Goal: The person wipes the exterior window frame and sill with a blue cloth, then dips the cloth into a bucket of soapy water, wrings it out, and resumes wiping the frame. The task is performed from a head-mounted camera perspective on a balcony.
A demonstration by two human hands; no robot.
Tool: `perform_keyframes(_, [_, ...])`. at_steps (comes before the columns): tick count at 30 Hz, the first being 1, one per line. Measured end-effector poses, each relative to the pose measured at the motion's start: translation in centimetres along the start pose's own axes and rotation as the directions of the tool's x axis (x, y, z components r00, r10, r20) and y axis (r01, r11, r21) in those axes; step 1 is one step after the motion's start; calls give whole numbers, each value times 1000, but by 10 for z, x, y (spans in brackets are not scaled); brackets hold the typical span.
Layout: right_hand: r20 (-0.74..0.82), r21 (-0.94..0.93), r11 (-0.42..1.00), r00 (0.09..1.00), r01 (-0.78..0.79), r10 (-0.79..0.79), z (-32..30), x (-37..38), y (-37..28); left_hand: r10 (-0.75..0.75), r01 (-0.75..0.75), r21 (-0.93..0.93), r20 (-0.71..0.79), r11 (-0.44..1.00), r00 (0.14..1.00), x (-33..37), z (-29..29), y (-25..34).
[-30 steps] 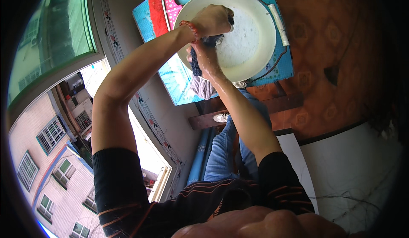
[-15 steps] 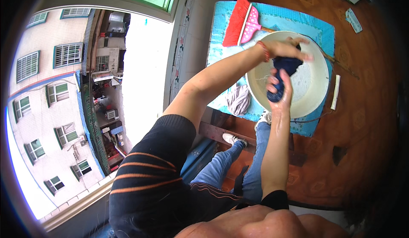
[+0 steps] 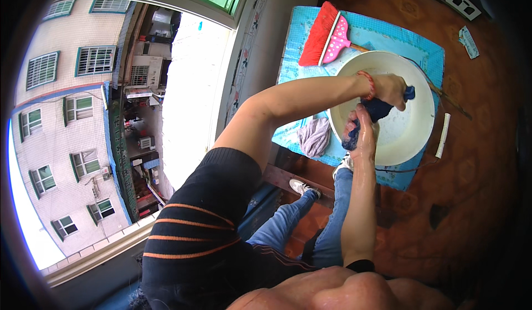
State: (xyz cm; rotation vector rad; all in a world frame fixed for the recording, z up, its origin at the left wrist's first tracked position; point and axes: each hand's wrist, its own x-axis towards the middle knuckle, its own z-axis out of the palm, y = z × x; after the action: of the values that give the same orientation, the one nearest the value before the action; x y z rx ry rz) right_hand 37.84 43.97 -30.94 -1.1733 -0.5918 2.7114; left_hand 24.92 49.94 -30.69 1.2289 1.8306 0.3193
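A wet dark blue cloth point(image 3: 378, 111), bunched into a roll, stretches between my two hands over a large cream basin point(image 3: 413, 135). My left hand point(image 3: 389, 90), with a red bracelet at its wrist, is closed round the upper end, and a small tip of cloth pokes out past its fingers. Lower down, my right hand point(image 3: 361, 131) grips the other end, its forearm shining with water. What kind of cloth piece it is, I cannot tell. Suds or water spots show on the basin's floor.
The basin stands on a low table with a blue patterned cover point(image 3: 413, 35). A red broom head point(image 3: 320, 35) and a pink polka-dot dustpan point(image 3: 337, 42) lie at its far left. A greyish mop head or rag point(image 3: 314, 136) lies beside the basin. A window opens at left.
My left hand has gone from loosely spread fingers to a closed grip on the cloth's upper end. My right hand still holds the lower end. The view has shifted slightly.
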Motion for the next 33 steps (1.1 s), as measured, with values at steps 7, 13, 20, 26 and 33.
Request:
perform_keyframes(7, [-233, -270, 939, 932, 211, -277, -53, 59, 35, 26, 54, 365, -209, 929, 978, 28, 59, 18])
perform_keyframes(13, [-39, -725, 540, 758, 427, -652, -43, 58, 21, -148, -106, -347, -631, 932, 761, -77, 21, 13])
perform_keyframes(20, [562, -707, 322, 777, 630, -285, 71, -103, 136, -606, -325, -936, -336, 132, 721, -337, 79, -56])
perform_keyframes(26, [693, -653, 489, 717, 578, 77, 91, -152, 188, -646, -463, -862, -475, 206, 597, -515, 129, -15])
perform_keyframes(33, [858, -511, 311, 499, 801, 125, 203, -214, 194, -702, -429, -768, -625, 475, 341, -597, 152, 20])
